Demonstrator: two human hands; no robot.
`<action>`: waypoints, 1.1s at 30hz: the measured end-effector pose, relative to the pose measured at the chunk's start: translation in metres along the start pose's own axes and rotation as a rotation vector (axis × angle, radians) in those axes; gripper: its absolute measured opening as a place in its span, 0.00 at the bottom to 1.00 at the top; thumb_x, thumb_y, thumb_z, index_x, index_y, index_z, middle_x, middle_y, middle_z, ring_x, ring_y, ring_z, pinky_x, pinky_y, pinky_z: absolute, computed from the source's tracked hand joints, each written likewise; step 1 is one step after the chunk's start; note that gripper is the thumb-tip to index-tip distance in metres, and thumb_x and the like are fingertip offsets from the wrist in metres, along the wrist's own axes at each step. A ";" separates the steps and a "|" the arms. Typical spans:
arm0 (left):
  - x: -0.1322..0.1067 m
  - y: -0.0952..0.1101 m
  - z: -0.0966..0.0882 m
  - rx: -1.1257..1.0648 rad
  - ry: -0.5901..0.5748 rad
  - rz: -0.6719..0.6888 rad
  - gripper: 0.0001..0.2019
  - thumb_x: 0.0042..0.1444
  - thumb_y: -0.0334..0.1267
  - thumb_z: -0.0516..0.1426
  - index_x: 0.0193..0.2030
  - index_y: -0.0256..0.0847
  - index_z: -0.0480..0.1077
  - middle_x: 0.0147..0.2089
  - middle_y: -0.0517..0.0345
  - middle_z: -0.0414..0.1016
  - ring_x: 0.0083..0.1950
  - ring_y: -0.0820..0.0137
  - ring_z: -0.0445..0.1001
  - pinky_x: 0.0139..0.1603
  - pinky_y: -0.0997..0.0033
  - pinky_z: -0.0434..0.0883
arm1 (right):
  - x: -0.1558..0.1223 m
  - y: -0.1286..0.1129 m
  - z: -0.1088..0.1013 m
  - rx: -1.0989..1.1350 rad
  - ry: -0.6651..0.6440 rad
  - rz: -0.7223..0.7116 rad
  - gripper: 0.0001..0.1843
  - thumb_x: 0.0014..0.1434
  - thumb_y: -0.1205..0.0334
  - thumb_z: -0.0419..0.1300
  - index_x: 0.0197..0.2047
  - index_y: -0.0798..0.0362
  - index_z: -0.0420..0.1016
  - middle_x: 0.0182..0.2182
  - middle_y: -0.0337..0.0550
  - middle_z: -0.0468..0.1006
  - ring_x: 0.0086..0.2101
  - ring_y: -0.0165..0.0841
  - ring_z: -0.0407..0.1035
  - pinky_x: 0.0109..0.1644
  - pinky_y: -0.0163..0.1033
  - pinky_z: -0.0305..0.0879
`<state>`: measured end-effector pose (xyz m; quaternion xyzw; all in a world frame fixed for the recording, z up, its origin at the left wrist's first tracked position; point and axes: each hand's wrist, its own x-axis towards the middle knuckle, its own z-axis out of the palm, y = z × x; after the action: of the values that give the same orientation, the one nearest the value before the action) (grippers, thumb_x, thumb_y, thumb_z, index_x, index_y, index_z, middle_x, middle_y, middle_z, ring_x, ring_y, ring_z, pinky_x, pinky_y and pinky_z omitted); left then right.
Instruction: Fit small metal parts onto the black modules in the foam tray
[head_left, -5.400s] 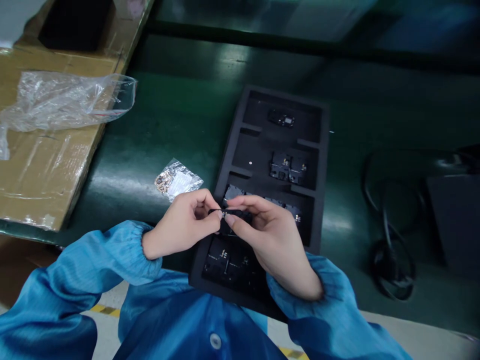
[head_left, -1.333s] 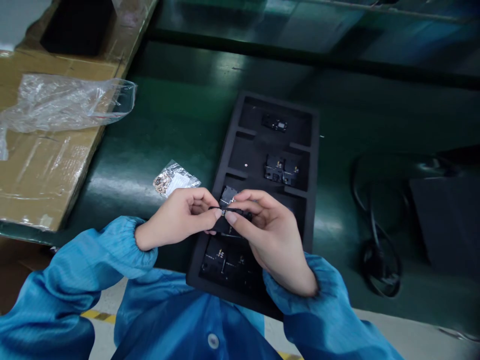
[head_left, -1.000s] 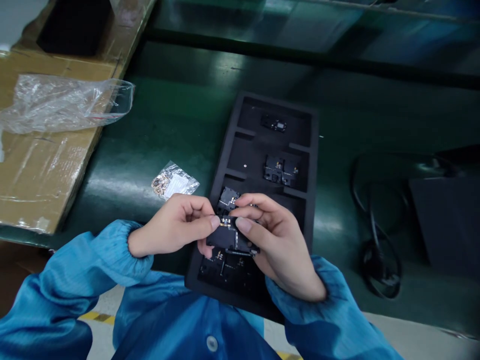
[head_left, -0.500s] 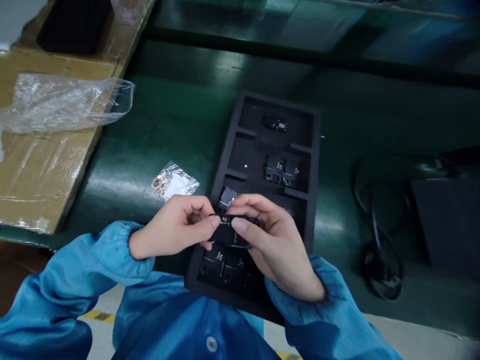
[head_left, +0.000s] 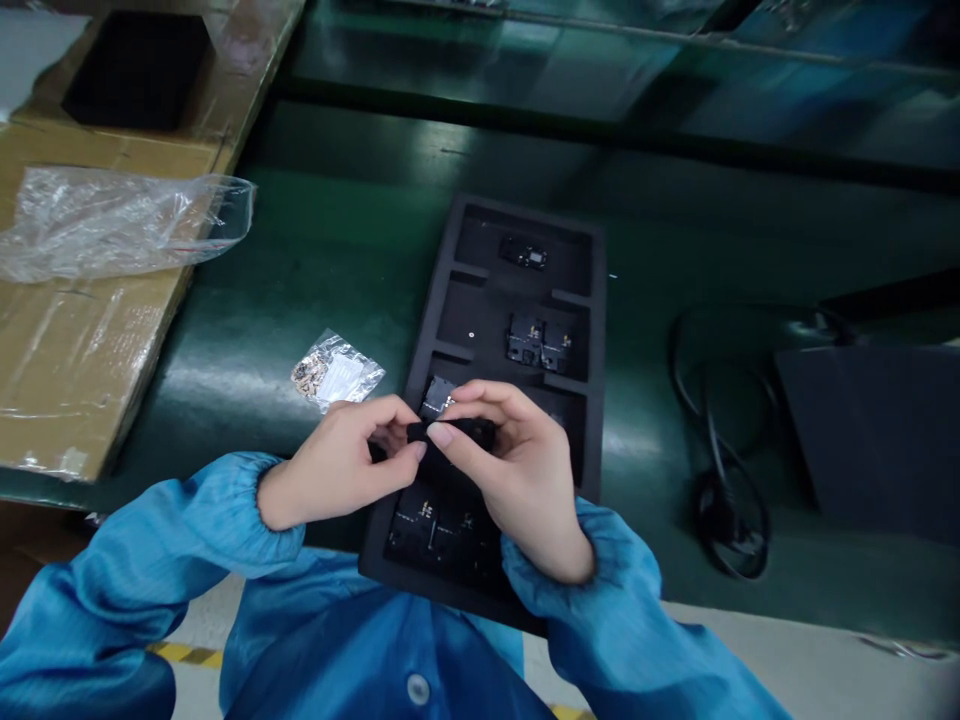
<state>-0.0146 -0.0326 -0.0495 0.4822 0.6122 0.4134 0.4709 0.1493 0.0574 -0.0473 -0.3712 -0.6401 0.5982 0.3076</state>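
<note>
Between both hands, over the lower half of a black foam tray point(head_left: 596, 400), is a small black electronic part point(head_left: 472, 432). My right hand point(head_left: 517, 470) pinches it between thumb and fingers. On its left end, the fingers of my left hand point(head_left: 352, 455) are closed, with the thumb just below. Similar black parts lie in the tray's compartments: a pair point(head_left: 538, 342) in the second, one point(head_left: 437, 396) just behind my fingers, and several point(head_left: 427, 530) in the nearest. In the farthest compartment lies a dark module point(head_left: 523, 253) with a pale square. My right hand hides some of the tray.
A small clear bag point(head_left: 337, 370) of tiny metal pieces lies left of the tray on the green table point(head_left: 322, 230). Farther left, crumpled plastic point(head_left: 127, 225) covers a cardboard box point(head_left: 67, 390). At right are a coiled black cable point(head_left: 724, 500) and a dark box point(head_left: 870, 440).
The held part has been tilted, so its face with gold marks now shows as a dark edge. My left thumb has slipped lower, and the whole view has shifted slightly.
</note>
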 end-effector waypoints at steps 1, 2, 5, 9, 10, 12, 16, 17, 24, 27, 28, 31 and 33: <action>0.000 0.000 0.000 -0.012 -0.009 -0.002 0.04 0.60 0.36 0.59 0.37 0.38 0.70 0.30 0.58 0.78 0.30 0.72 0.77 0.33 0.73 0.73 | 0.000 0.000 0.000 0.003 0.003 0.003 0.13 0.57 0.63 0.72 0.43 0.48 0.75 0.33 0.39 0.80 0.36 0.39 0.77 0.44 0.42 0.73; 0.000 0.000 0.001 -0.031 -0.017 0.000 0.04 0.60 0.36 0.59 0.37 0.38 0.70 0.30 0.58 0.78 0.31 0.72 0.77 0.34 0.73 0.73 | 0.000 0.000 0.001 0.014 0.012 0.001 0.13 0.56 0.63 0.73 0.42 0.48 0.75 0.33 0.39 0.80 0.36 0.39 0.77 0.44 0.42 0.73; 0.000 0.000 0.001 -0.094 -0.036 -0.008 0.05 0.60 0.36 0.60 0.37 0.38 0.69 0.30 0.57 0.78 0.30 0.72 0.77 0.33 0.74 0.73 | 0.000 0.001 0.001 0.057 0.033 -0.002 0.13 0.56 0.64 0.73 0.42 0.48 0.75 0.33 0.38 0.80 0.35 0.39 0.77 0.44 0.41 0.73; 0.003 0.002 -0.002 -0.171 -0.046 -0.050 0.05 0.59 0.36 0.60 0.35 0.37 0.69 0.27 0.58 0.78 0.28 0.74 0.76 0.31 0.76 0.71 | 0.002 0.007 -0.003 0.105 -0.042 0.057 0.12 0.58 0.61 0.73 0.43 0.48 0.78 0.35 0.40 0.80 0.37 0.38 0.76 0.42 0.39 0.72; 0.003 0.002 -0.003 -0.207 -0.049 -0.066 0.05 0.59 0.36 0.61 0.35 0.37 0.69 0.27 0.58 0.78 0.27 0.74 0.76 0.30 0.77 0.71 | 0.002 0.009 -0.005 0.142 -0.082 0.080 0.10 0.60 0.60 0.73 0.44 0.48 0.79 0.36 0.40 0.80 0.37 0.38 0.75 0.42 0.38 0.71; 0.004 0.004 -0.005 -0.286 -0.059 -0.102 0.06 0.58 0.36 0.61 0.34 0.37 0.69 0.25 0.58 0.78 0.26 0.74 0.76 0.29 0.78 0.71 | 0.003 0.010 -0.008 0.232 -0.150 0.122 0.08 0.63 0.58 0.70 0.46 0.47 0.81 0.36 0.40 0.80 0.36 0.37 0.74 0.39 0.37 0.71; 0.004 0.004 -0.008 -0.379 -0.084 -0.137 0.06 0.58 0.35 0.62 0.34 0.37 0.70 0.24 0.58 0.79 0.25 0.74 0.77 0.28 0.79 0.72 | 0.003 0.008 -0.010 0.373 -0.163 0.188 0.07 0.62 0.57 0.71 0.43 0.47 0.83 0.33 0.40 0.80 0.30 0.34 0.73 0.35 0.35 0.69; 0.004 0.004 -0.008 -0.390 -0.090 -0.137 0.05 0.58 0.35 0.62 0.34 0.37 0.70 0.24 0.58 0.80 0.25 0.75 0.77 0.28 0.79 0.72 | 0.003 0.006 -0.009 0.394 -0.157 0.201 0.07 0.61 0.57 0.71 0.42 0.47 0.83 0.32 0.39 0.80 0.30 0.34 0.73 0.35 0.34 0.69; 0.005 0.003 -0.008 -0.427 -0.119 -0.141 0.05 0.58 0.34 0.62 0.34 0.37 0.70 0.24 0.59 0.80 0.24 0.76 0.77 0.28 0.80 0.72 | 0.002 0.003 -0.007 0.442 -0.184 0.208 0.06 0.62 0.59 0.71 0.43 0.46 0.84 0.33 0.39 0.80 0.31 0.32 0.73 0.36 0.31 0.69; 0.005 0.003 -0.007 -0.430 -0.119 -0.140 0.05 0.57 0.34 0.62 0.34 0.37 0.70 0.24 0.59 0.80 0.24 0.75 0.77 0.28 0.80 0.72 | 0.002 0.004 -0.008 0.444 -0.194 0.199 0.05 0.63 0.60 0.70 0.43 0.46 0.84 0.32 0.38 0.80 0.30 0.30 0.73 0.35 0.29 0.68; 0.005 0.003 -0.007 -0.429 -0.118 -0.137 0.05 0.57 0.34 0.62 0.34 0.37 0.70 0.24 0.59 0.80 0.24 0.75 0.77 0.28 0.80 0.72 | 0.001 0.005 -0.009 0.443 -0.197 0.197 0.05 0.63 0.61 0.70 0.43 0.46 0.84 0.32 0.38 0.80 0.30 0.30 0.72 0.35 0.29 0.68; 0.005 0.003 -0.007 -0.411 -0.116 -0.130 0.05 0.58 0.35 0.62 0.34 0.37 0.70 0.24 0.58 0.80 0.25 0.75 0.78 0.27 0.80 0.72 | 0.001 0.006 -0.009 0.424 -0.195 0.186 0.05 0.63 0.61 0.68 0.43 0.46 0.84 0.31 0.37 0.79 0.30 0.30 0.72 0.35 0.28 0.68; 0.004 0.002 -0.007 -0.394 -0.112 -0.122 0.05 0.58 0.35 0.62 0.35 0.37 0.70 0.25 0.58 0.80 0.25 0.75 0.77 0.27 0.80 0.71 | 0.001 0.007 -0.010 0.389 -0.189 0.168 0.05 0.64 0.62 0.68 0.43 0.45 0.84 0.33 0.37 0.80 0.31 0.30 0.73 0.35 0.29 0.68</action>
<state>-0.0211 -0.0286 -0.0467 0.3651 0.5206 0.4682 0.6136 0.1575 0.0639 -0.0536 -0.2991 -0.5057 0.7659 0.2610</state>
